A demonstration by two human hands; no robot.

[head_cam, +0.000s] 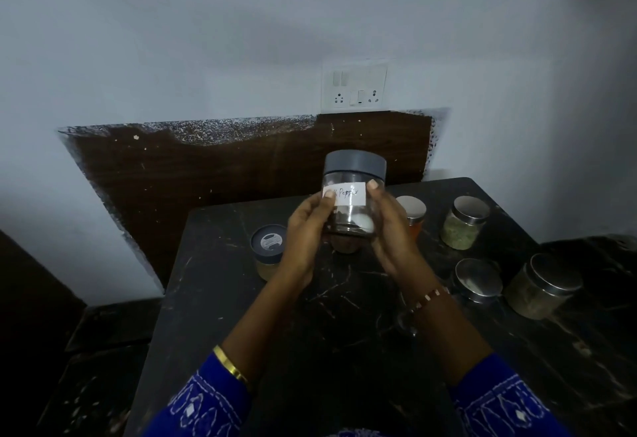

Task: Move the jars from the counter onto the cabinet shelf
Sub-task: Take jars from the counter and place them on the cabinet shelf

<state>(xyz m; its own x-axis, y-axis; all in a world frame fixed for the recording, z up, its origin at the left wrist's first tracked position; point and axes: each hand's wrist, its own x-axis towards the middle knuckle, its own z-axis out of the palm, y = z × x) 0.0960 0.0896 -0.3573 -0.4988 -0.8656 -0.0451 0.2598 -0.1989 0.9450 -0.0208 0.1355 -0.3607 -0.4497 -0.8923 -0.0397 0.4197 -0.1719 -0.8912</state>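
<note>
A clear glass jar [353, 191] with a grey lid and a white handwritten pepper label is held up above the black marble counter [344, 316]. My left hand [306, 233] grips its left side and my right hand [389, 229] grips its right side, thumbs on the label. Several other jars stand on the counter: a black-lidded jar [268, 250] at the left, an orange jar [413, 217] behind my right hand, a green-filled steel-lidded jar [463, 223], a steel-lidded jar [477, 279], and a large one [543, 286] at the right. Another jar [344, 245] is partly hidden beneath the held one.
A dark wooden panel [224, 174] leans against the white wall behind the counter. A switch and socket plate [354, 87] sits on the wall above it. Lower black marble surfaces lie at the left [103, 350] and right [599, 298]. No cabinet shelf is in view.
</note>
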